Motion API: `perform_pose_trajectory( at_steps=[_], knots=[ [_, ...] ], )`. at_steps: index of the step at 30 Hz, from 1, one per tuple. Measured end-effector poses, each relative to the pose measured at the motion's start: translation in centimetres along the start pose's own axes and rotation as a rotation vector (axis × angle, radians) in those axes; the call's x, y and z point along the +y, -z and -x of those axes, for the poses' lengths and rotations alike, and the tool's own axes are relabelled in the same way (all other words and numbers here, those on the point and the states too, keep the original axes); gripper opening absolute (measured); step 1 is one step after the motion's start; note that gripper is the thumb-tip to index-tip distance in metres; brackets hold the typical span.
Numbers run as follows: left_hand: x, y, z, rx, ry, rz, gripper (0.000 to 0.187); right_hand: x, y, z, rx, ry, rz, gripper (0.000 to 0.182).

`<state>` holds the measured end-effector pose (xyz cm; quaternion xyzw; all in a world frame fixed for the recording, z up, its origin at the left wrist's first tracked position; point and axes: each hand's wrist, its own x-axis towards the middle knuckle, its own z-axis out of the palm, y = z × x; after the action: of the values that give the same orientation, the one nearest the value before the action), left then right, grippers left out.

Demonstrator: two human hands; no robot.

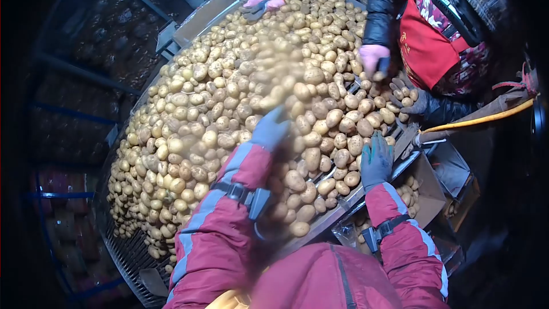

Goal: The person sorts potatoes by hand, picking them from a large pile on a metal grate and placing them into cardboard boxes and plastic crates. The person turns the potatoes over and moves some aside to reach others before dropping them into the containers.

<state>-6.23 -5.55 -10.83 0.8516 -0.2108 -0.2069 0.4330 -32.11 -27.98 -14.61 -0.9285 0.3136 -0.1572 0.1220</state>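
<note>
At the heaped potatoes (pixel 210 138), the left hand (pixel 270 131) shows a grip too blurred to judge; the right hand (pixel 376 165), spread near right, clasps none visibly and should press lightly.

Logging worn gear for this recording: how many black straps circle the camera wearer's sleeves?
2: the left strap, on the left sleeve behind the left hand, and the right strap, behind the right hand. Others may be hidden where the sleeves leave view.

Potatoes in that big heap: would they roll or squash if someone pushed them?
The potatoes would probably roll, being rounded and loosely piled. They're likely firm, since they seem to keep their shape even when stacked.
</note>
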Motion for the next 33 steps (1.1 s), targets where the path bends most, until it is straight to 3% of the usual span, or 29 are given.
perform_pose_trajectory(
  at_steps=[1, 4, 7, 8, 10, 16, 17, 20, 24, 25, 28, 29, 33],
  knots=[
    [-0.3, 0.9, 0.5, -0.081, 0.108, 0.186, 0.053, 0.2, -0.2, 0.1, 0.010, 0.006, -0.002, 0.048],
    [-0.4, 4.1, 1.1, 0.057, 0.112, 0.018, 0.041, 0.0, 0.0, 0.0, -0.016, -0.007, -0.014, 0.048],
    [0.4, 6.7, 0.5, 0.133, 0.235, 0.464, 0.032, 0.1, 0.3, -0.1, -0.036, -0.007, -0.015, 0.049],
    [0.9, 7.5, 0.1, 0.176, 0.083, 0.239, 0.028, 0.1, 0.4, -0.2, -0.022, 0.000, -0.011, 0.049],
    [3.0, 7.6, -0.5, 0.141, 0.166, 0.298, 0.028, 0.0, 0.4, -0.2, -0.005, 0.002, -0.010, 0.049],
    [5.5, 3.4, -5.6, 0.222, -0.251, -0.111, 0.036, 0.0, 0.3, -0.1, 0.017, 0.009, -0.018, 0.050],
    [6.7, 2.2, -6.0, 0.233, -0.185, -0.169, 0.038, 0.1, 0.2, 0.0, 0.027, 0.018, -0.017, 0.049],
    [8.5, -1.1, -8.9, 0.229, -0.461, -0.202, 0.037, 0.0, 0.6, -0.3, 0.008, 0.012, -0.033, 0.049],
    [8.3, -6.2, -12.1, 0.287, -0.677, -0.298, 0.030, -0.2, 0.9, -0.5, -0.007, -0.002, -0.045, 0.047],
    [10.5, -5.9, -10.8, 0.158, -0.577, -0.361, 0.022, -0.2, 1.1, -0.7, -0.027, -0.001, -0.051, 0.048],
    [12.6, -5.9, -10.5, -0.021, -0.342, -0.697, 0.030, -0.3, 1.2, -0.8, -0.041, -0.016, -0.033, 0.049],
    [13.8, -5.5, -10.0, -0.055, -0.307, -0.730, 0.023, -0.6, 1.7, -0.8, -0.063, -0.031, -0.035, 0.049],
    [13.9, -4.2, -9.0, -0.096, -0.203, -0.680, 0.033, -0.3, 1.2, -0.7, -0.064, -0.028, -0.028, 0.049]
  ],
)
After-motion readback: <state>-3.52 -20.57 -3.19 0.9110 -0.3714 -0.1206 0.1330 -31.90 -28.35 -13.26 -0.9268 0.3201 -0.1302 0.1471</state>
